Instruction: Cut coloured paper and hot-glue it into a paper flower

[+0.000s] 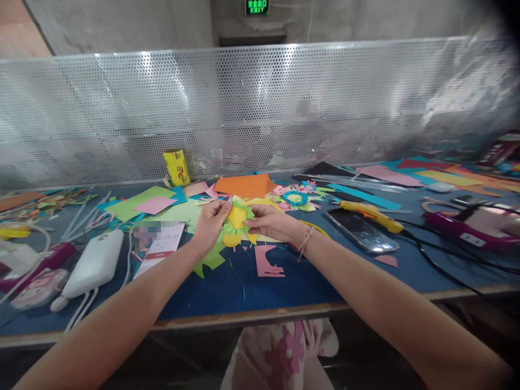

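Observation:
Between my two hands, above the blue table, is a paper flower [238,218] with a yellow centre and a fringed light-green edge. My left hand [212,221] pinches its left side with thumb and fingers. On the other side, my right hand [271,221] grips the right edge, fingertips bent against the yellow part. Just below lie small yellow paper pieces [232,240] and a cut pink scrap [270,261]. Green paper offcuts [211,262] sit under my left hand. A finished-looking paper flower [295,199] with a blue ring rests beyond my right hand.
A yellow glue gun [371,216] lies across a dark phone [361,230] at right, its cord trailing. A white power bank [94,264] and a lit phone [160,248] are at left. Orange paper [244,186], a yellow box [176,168] and a perforated metal screen [252,108] stand behind.

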Action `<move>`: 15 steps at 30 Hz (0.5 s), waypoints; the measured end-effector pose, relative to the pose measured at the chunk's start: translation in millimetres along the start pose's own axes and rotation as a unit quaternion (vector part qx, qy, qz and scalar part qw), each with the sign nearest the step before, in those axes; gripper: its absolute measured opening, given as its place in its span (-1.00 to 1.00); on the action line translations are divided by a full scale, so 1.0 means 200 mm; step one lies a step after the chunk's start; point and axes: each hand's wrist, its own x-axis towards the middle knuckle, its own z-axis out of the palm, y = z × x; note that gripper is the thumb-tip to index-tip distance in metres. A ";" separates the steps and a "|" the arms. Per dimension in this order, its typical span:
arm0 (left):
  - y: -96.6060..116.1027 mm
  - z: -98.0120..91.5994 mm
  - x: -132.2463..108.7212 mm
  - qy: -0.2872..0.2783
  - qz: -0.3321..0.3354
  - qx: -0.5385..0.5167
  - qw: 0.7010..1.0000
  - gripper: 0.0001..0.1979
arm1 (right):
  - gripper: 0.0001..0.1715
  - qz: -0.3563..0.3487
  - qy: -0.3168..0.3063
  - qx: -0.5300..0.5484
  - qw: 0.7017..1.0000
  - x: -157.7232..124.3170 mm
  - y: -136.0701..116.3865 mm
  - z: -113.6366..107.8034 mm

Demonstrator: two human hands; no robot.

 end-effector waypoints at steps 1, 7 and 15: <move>0.01 0.01 -0.01 -0.006 -0.018 -0.029 0.999 -0.74 | -0.63 0.004 -0.018 0.007 1.000 -0.01 0.00 0.00; 0.05 0.05 -0.02 0.000 -0.153 -0.183 0.971 -0.77 | -0.67 0.000 -0.041 0.006 0.999 -0.01 0.00 0.00; 0.11 0.00 -0.04 0.119 0.023 0.092 0.988 -0.77 | -0.70 -0.014 -0.013 0.011 1.000 0.00 -0.01 -0.02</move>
